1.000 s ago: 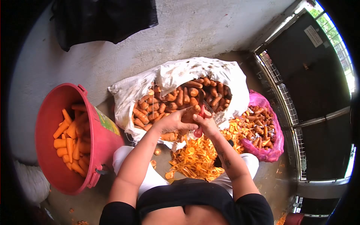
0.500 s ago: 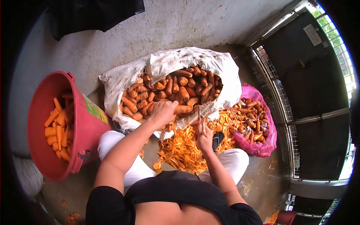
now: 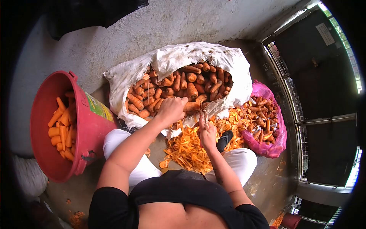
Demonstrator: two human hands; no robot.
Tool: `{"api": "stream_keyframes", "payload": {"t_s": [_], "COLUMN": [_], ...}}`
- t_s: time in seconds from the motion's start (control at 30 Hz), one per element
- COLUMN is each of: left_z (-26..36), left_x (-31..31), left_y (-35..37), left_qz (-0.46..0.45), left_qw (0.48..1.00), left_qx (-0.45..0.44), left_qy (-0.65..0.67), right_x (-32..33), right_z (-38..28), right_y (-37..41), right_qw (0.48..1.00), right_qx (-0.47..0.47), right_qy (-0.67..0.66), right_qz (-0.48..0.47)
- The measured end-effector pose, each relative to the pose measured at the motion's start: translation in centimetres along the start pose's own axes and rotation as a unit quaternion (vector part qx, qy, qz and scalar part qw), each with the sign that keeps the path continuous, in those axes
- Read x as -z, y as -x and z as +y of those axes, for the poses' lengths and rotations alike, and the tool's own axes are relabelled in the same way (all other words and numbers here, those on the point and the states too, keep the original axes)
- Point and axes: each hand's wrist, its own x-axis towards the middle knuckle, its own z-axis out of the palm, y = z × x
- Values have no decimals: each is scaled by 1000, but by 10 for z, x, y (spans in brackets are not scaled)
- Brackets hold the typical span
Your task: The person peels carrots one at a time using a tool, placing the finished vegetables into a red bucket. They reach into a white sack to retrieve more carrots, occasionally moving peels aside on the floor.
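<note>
At the far left, a red bucket (image 3: 93, 128) is set beside the seated person's knee, where the smooth peeled carrots (image 3: 63, 133) inside are kept apart from the rough ones, presumably so the two are not mixed. Against the wall, a white sack (image 3: 120, 87) is laid on its side, its torn mouth turned towards the person, so that the unpeeled carrots (image 3: 191, 90) can be reached easily. By the left hand (image 3: 172, 110) a single carrot (image 3: 192, 107) is held, the fingers curled tightly over its left end; its body is left jutting out to the right, apparently so that a length is kept free of the fist. Beneath it, the peelings (image 3: 187, 147) are heaped between the legs. By the right hand (image 3: 207, 133), closed with no visible gap, a slim tool (image 3: 205, 117) is gripped upright, just beside the carrot's right end; whether the two are touching cannot be told. At the far right, trimmings (image 3: 263, 118) are contained by a pink bag (image 3: 280, 143), seemingly placed there to be separate from the sack.
</note>
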Motion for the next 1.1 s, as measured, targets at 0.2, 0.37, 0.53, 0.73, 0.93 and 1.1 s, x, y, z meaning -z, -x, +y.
{"api": "stream_keyframes", "payload": {"t_s": [0.2,0.37,0.53,0.73,0.93,1.1], "left_z": [0,7,8,11,7,9], "left_x": [4,7,-3,-3,-11,-20], "left_y": [0,1,4,10,16,30], "left_qz": [21,-6,6,31,35,-7], "left_qw": [999,999,1000,999,997,997], "left_qx": [-15,-5,2,5,-4,-1], "left_qy": [-20,-46,-29,-34,-62,-71], "right_x": [1,2,2,3,1,-8], "right_z": [-5,0,-1,-6,9,53], "right_y": [-2,1,1,2,2,7], "right_qw": [1000,999,999,1000,1000,999], "right_qx": [8,34,37,23,-20,-34], "right_qy": [3,-25,1,14,4,-21], "right_qz": [-11,-6,7,3,-9,0]}}
